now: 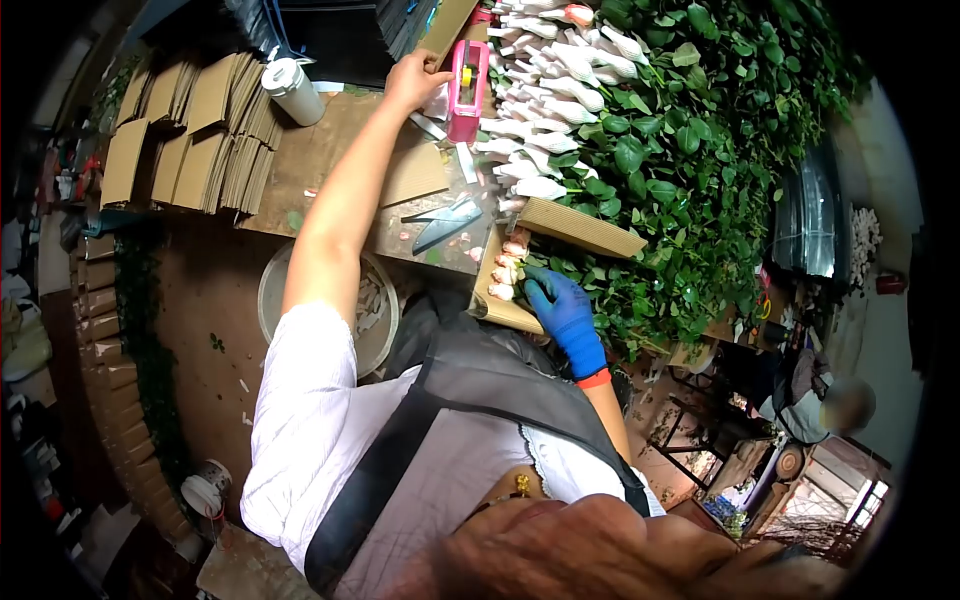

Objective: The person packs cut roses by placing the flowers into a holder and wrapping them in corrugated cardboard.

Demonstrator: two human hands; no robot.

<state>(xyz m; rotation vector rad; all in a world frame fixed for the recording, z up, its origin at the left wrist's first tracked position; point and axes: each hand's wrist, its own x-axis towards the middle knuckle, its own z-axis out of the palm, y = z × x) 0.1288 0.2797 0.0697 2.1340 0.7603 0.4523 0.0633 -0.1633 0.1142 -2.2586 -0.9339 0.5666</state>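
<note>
My left hand (pixel 412 82), bare, has its fingers closed on the edge of a cardboard piece (pixel 447 35), just left of a pink tape dispenser (pixel 468 92). In a blue glove, my right hand (pixel 560 303) curls around the stems just below several pale pink roses (pixel 505 272). Those roses lie on a folded corrugated cardboard wrap (pixel 512 314), whose raised flap (pixel 580 228) stands over the leaves. Scissors (pixel 446 222) rest on the table between the hands. The glove hides part of the stems.
Many white-sleeved flower buds (pixel 545 100) with leafy stems (pixel 690 130) are piled at the upper right. Stacked cardboard (pixel 200 130) and a white lidded cup (pixel 293 92) stand at the left. A round bin (pixel 270 300) is below the table. Another person (pixel 810 415) is at the far right.
</note>
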